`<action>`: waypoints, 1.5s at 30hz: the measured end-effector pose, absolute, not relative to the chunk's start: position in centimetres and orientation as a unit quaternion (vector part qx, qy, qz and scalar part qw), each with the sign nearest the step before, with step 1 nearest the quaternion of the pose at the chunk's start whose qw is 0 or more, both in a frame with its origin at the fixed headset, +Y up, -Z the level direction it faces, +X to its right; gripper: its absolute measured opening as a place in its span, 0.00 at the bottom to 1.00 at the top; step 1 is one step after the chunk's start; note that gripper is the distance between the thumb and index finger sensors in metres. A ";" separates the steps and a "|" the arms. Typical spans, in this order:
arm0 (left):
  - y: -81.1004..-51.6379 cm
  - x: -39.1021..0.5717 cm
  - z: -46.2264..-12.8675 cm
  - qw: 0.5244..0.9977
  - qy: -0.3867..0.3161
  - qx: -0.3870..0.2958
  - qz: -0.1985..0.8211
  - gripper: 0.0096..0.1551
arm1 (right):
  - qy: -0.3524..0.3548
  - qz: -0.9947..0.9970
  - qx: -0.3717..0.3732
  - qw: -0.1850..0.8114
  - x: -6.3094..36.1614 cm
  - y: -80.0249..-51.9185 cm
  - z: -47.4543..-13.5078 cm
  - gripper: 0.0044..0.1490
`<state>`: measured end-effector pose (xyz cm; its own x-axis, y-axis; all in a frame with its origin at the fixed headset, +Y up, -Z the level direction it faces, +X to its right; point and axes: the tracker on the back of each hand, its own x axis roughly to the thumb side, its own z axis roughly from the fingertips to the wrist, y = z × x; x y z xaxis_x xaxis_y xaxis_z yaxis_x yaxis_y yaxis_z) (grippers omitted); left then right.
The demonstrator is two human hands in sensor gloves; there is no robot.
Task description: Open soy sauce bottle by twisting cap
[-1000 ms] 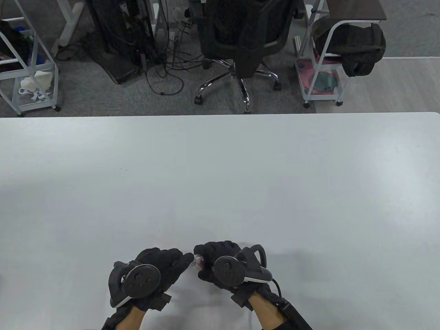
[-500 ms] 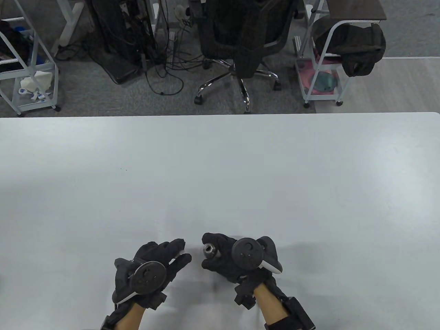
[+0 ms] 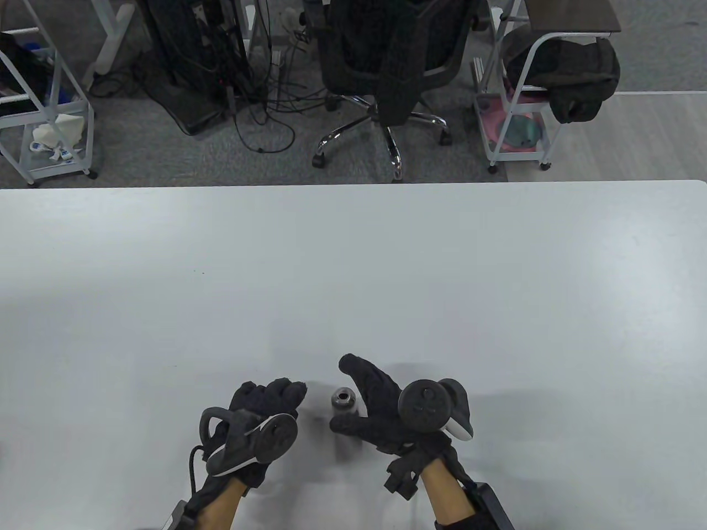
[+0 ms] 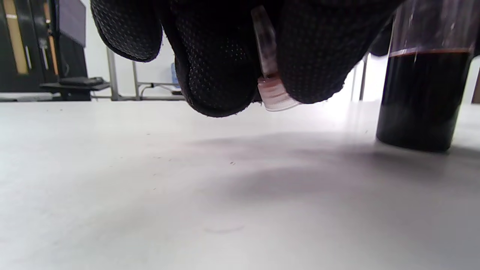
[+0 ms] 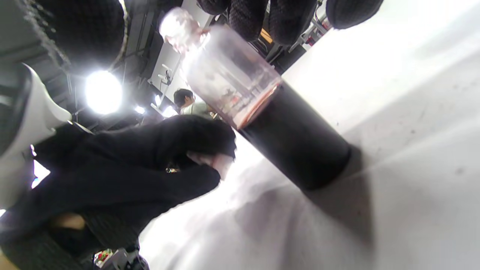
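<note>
Standing upright on the pale grey matte desk, the clear cylindrical soy sauce bottle is sitting between the two hands, near the desk's front edge. Its mouth is showing as an open dark ring in the table view, with no cap on it. In the left wrist view the bottle is resting flat on its base, its lower part dark with sauce and its upper part transparent, a thin reddish line marking the liquid level. The right wrist view is showing the same smooth, straight-sided plastic body, tilted only by the camera's angle.

The left hand, in a black knitted glove with a dotted grip texture, is hovering just to the bottle's left, apart from it. Its fingers are pinching a small translucent ribbed plastic cap with a pinkish tint, held just above the desk surface.

The right hand, in a matching black glove, is lying just to the right of the bottle with its fingers spread open, the thumb reaching forward past the bottle and the other fingers stretching toward its near side. Whether any fingertip is touching the bottle cannot be told; it is not being gripped. A round black tracker puck is sitting on the back of that hand.
</note>
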<state>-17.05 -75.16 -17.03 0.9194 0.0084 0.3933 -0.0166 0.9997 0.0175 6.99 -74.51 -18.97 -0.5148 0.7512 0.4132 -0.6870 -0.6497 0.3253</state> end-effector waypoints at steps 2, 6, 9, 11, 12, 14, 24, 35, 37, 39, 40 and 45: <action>-75.6 -16.8 -17.1 0.980 -0.197 0.012 -0.006 0.30 | 0.048 0.874 0.262 0.406 7.5 -74.2 -18.9 0.65; -76.4 -16.4 -17.4 0.980 -0.196 -0.005 -0.042 0.29 | 0.031 0.878 0.254 0.404 8.4 -73.8 -18.8 0.65; -76.5 -16.4 -17.4 0.980 -0.195 -0.003 -0.036 0.29 | 0.023 0.883 0.245 0.399 8.9 -73.7 -18.8 0.64; -76.5 -16.4 -17.4 0.980 -0.197 -0.004 -0.036 0.31 | 0.014 0.890 0.237 0.389 9.2 -73.6 -18.8 0.64; -76.5 -16.4 -17.4 0.980 -0.197 -0.004 -0.036 0.33 | 0.010 0.894 0.233 0.383 9.3 -73.6 -18.8 0.63; -76.5 -16.4 -17.5 0.980 -0.197 -0.005 -0.033 0.36 | 0.001 0.900 0.228 0.371 9.5 -73.5 -18.8 0.63; -73.0 -21.1 -17.5 0.981 -0.146 0.055 0.114 0.58 | -0.056 0.958 0.199 0.197 10.6 -72.7 -18.8 0.62; -71.6 -25.1 -16.9 0.974 -0.096 0.100 0.181 0.60 | -0.089 0.974 0.152 0.142 12.5 -72.8 -19.4 0.61; -71.7 -25.1 -16.9 0.975 -0.096 0.093 0.178 0.60 | -0.086 0.975 0.145 0.144 12.7 -73.0 -19.5 0.61; -71.8 -25.0 -17.0 0.975 -0.095 0.092 0.178 0.60 | -0.082 0.976 0.141 0.145 12.8 -73.2 -19.7 0.61; -71.8 -25.0 -17.0 0.975 -0.096 0.089 0.177 0.60 | -0.080 0.976 0.141 0.147 12.8 -73.2 -19.7 0.61; -71.8 -24.9 -17.0 0.976 -0.099 0.084 0.175 0.60 | -0.076 0.976 0.140 0.148 12.8 -73.3 -19.8 0.61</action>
<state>-24.88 -71.77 -17.02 0.9188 0.3258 0.2229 -0.3590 0.9244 0.1289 12.75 -73.29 -19.81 -0.9169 0.2674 0.2965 -0.3100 -0.9447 -0.1069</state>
